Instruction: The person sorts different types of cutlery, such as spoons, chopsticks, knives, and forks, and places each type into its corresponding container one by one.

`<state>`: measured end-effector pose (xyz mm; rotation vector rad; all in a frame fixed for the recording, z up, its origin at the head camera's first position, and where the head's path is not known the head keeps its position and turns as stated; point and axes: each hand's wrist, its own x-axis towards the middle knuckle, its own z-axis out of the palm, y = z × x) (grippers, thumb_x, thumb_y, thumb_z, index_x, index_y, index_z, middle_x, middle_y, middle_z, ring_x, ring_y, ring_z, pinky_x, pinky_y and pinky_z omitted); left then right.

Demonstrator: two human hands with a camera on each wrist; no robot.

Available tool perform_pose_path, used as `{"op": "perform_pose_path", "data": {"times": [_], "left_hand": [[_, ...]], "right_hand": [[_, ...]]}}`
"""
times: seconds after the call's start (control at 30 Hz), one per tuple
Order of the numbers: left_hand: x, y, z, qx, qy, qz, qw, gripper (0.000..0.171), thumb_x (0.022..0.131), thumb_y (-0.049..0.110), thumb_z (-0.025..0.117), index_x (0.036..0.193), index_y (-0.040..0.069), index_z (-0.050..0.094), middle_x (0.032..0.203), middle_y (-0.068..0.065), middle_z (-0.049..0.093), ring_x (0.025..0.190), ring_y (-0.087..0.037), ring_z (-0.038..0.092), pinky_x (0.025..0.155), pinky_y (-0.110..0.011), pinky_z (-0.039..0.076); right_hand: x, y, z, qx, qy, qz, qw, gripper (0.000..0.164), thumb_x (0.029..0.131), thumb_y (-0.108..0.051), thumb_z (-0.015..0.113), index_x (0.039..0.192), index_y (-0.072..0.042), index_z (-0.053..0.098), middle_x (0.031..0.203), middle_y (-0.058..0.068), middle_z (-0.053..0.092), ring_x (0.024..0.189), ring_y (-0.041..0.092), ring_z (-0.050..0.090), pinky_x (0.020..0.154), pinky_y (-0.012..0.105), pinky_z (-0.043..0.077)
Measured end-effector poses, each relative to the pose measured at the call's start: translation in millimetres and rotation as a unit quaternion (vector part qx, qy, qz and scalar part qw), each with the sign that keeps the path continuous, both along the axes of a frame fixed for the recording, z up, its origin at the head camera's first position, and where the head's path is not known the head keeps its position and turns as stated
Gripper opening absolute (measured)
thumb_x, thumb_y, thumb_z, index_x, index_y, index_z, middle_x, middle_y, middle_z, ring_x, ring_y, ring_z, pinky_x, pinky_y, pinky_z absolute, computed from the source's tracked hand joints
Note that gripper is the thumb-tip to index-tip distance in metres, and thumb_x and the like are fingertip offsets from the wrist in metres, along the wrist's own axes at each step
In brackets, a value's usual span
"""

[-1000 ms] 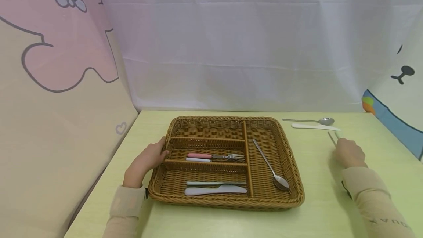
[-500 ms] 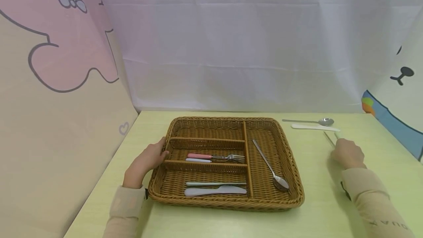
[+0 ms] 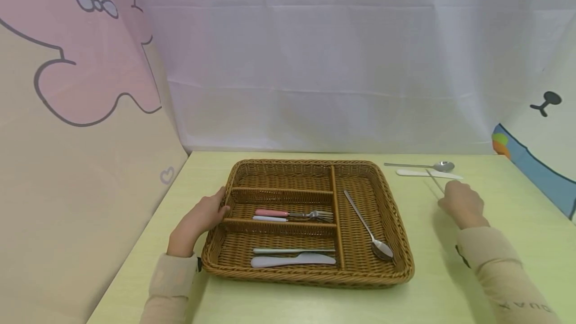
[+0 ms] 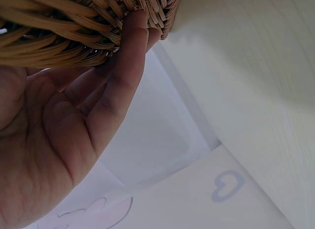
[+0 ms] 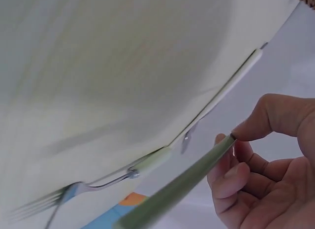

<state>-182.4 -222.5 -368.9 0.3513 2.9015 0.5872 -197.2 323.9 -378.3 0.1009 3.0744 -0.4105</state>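
My left hand grips the left rim of a brown woven cutlery basket, thumb inside and fingers outside. In the left wrist view, its fingertips touch the weave. My right hand, right of the basket, pinches a slim utensil with a green handle between thumb and fingers. From above, its thin end points to the far left; its kind does not show. Near that hand, a fork with a pale green handle lies on the table, hidden from the head view.
On the table beyond lie a white knife and a metal spoon. The basket holds a pink-handled fork, a pale handle, a thin green utensil, a white knife and a spoon. Fabric screens surround the table.
My right hand has moved left with the green-handled utensil, whose thin end now overlaps the white knife from above. My left hand and the basket stay put.
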Motion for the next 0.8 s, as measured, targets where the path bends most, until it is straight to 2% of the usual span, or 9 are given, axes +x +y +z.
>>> {"op": "perform_pose_path", "data": {"times": [0.17,0.3,0.37,0.47,0.53,0.6,0.63,0.8], "left_hand": [[-0.1,-0.1,0.3,0.001,-0.002,0.0,1.0,0.059,0.094,0.009,0.046,0.139,-0.014,0.015,0.051,-0.002,0.042,0.042,-0.011,0.036,0.058,-0.036,0.043],[-0.2,-0.2,0.0,0.003,-0.005,0.001,1.0,0.059,0.094,0.01,0.046,0.139,-0.013,0.014,0.051,-0.001,0.042,0.042,-0.011,0.036,0.056,-0.035,0.042],[-0.2,-0.1,0.1,0.003,-0.007,0.002,1.0,0.06,0.094,0.01,0.046,0.139,-0.013,0.014,0.051,-0.001,0.042,0.042,-0.011,0.035,0.056,-0.035,0.042],[-0.6,0.0,0.2,0.002,-0.007,0.001,1.0,0.06,0.094,0.01,0.046,0.139,-0.013,0.015,0.052,-0.002,0.043,0.042,-0.011,0.035,0.058,-0.036,0.043],[-0.8,0.2,0.3,0.002,-0.006,0.001,1.0,0.06,0.094,0.01,0.046,0.139,-0.013,0.015,0.053,-0.003,0.043,0.042,-0.011,0.035,0.059,-0.037,0.043],[-1.0,0.2,0.0,0.001,-0.006,0.002,1.0,0.06,0.094,0.01,0.046,0.14,-0.013,0.015,0.054,-0.003,0.044,0.042,-0.011,0.036,0.06,-0.037,0.043],[-1.0,0.0,-0.2,0.001,-0.006,0.002,1.0,0.06,0.094,0.01,0.046,0.14,-0.013,0.015,0.054,-0.003,0.044,0.042,-0.011,0.036,0.06,-0.037,0.043],[-0.3,-0.3,-0.5,0.004,-0.002,0.001,1.0,0.059,0.094,0.009,0.046,0.139,-0.013,0.015,0.053,-0.003,0.044,0.042,-0.011,0.036,0.058,-0.036,0.043]], "right_hand": [[-2.0,-17.7,8.6,-0.006,0.022,0.006,1.0,0.013,0.075,-0.002,0.048,0.064,0.0,0.041,0.057,0.012,0.044,0.051,0.024,0.041,0.042,0.036,0.036],[-3.1,-31.8,16.0,-0.009,0.045,0.008,0.999,0.014,0.072,0.001,0.044,0.061,-0.004,0.037,0.052,0.007,0.037,0.047,0.02,0.035,0.038,0.032,0.031],[-4.1,-38.3,18.0,-0.008,0.063,0.009,0.998,0.006,0.07,0.003,0.042,0.067,0.006,0.047,0.049,0.004,0.034,0.044,0.017,0.031,0.036,0.029,0.028],[-5.9,-47.8,19.7,-0.007,0.087,0.014,0.996,0.016,0.069,0.006,0.04,0.078,0.016,0.049,0.047,0.005,0.034,0.042,0.016,0.029,0.034,0.029,0.026],[-6.8,-53.9,20.4,-0.007,0.097,0.019,0.995,0.021,0.071,0.006,0.039,0.086,0.018,0.048,0.049,0.007,0.037,0.041,0.018,0.031,0.034,0.031,0.027],[-7.6,-60.2,21.6,-0.009,0.104,0.023,0.994,0.006,0.071,0.006,0.039,0.075,0.007,0.044,0.052,0.009,0.038,0.043,0.02,0.032,0.036,0.033,0.028],[-7.9,-63.5,22.3,-0.009,0.107,0.025,0.994,0.005,0.072,0.006,0.038,0.073,0.004,0.042,0.053,0.01,0.039,0.044,0.02,0.032,0.036,0.034,0.029],[-8.7,-82.1,27.3,0.003,0.143,0.05,0.988,0.008,0.072,0.009,0.039,0.069,0.001,0.038,0.052,0.013,0.039,0.045,0.023,0.033,0.034,0.036,0.029]]}}
